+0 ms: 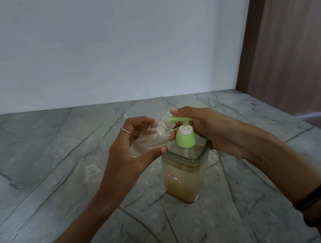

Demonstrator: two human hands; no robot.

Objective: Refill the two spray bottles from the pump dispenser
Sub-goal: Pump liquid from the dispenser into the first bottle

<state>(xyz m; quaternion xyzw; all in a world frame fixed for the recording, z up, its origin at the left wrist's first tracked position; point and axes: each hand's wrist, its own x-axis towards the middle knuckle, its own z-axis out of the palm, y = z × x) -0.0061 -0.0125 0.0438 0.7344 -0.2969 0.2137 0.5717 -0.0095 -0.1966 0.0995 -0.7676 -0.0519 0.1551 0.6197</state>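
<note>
1. Second clear spray bottle (91, 172): uncapped, upright on the marble countertop (41, 152), left of the dispenser; contents cannot be told.
2. Left hand (131, 149), ring (124, 130) on one finger: fingers curled round a tilted clear spray bottle (149, 140), its open neck meeting the green spout.
3. Pump dispenser (184, 175): square clear jar of beige liquid; red-bordered label (173, 177) unreadable.
4. Right hand (211, 130): fingers together, pressing the pump head (175, 119).
</note>
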